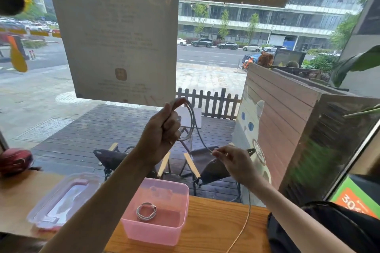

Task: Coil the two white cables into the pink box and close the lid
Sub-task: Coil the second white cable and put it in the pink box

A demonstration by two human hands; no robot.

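Observation:
An open pink box [156, 230] stands on the wooden counter, and one coiled white cable [146, 211] lies flat on its bottom. My left hand [162, 131] is raised above the box and grips several loops of the second white cable [192, 121]. My right hand [236, 162] pinches the same cable lower down, to the right. From there the loose end [245, 224] hangs down across the counter's front. The clear lid with pink trim [61, 201] lies flat to the left of the box.
The wooden counter [216, 228] runs along a large window. A black bag [329, 230] sits at the right edge. A red round object [15, 160] rests at the far left. A paper notice [119, 32] hangs on the glass ahead.

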